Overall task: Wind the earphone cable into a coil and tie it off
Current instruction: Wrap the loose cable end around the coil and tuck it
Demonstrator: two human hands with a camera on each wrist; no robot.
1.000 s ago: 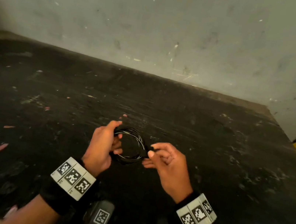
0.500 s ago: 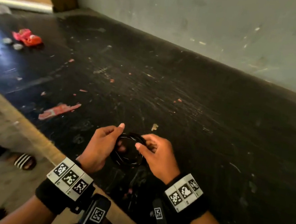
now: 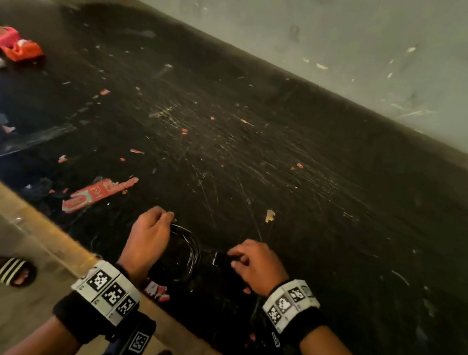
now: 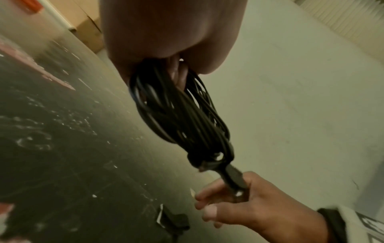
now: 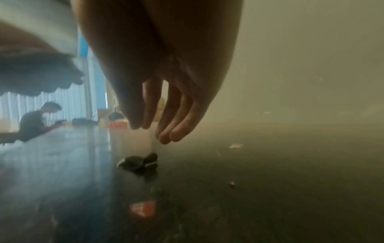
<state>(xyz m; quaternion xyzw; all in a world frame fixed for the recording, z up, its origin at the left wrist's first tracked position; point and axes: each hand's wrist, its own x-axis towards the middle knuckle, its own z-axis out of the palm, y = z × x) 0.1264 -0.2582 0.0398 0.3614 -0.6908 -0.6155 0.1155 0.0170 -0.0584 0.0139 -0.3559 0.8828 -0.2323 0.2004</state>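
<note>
Hands drawn apart since half a second ago, coil lower over the scratched black bench (image 3: 290, 161)

Left hand (image 3: 147, 235) grips the coiled black earphone cable (image 3: 184, 253); at its 3 o'clock, the right hand (image 3: 258, 265) seemingly pinches the cable's black plug end (image 4: 233, 179), though its own wrist view shows straight fingers.

A: Left hand (image 3: 148, 232)?
B: Fingers curled, held knuckles-up, gripping black coiled earphone cable (image 4: 178, 111).
A: Right hand (image 3: 258, 265)?
B: Fingers bent, the cable's end pinched at thumb and forefinger; both wrists banded w/ marker cuffs.
</note>
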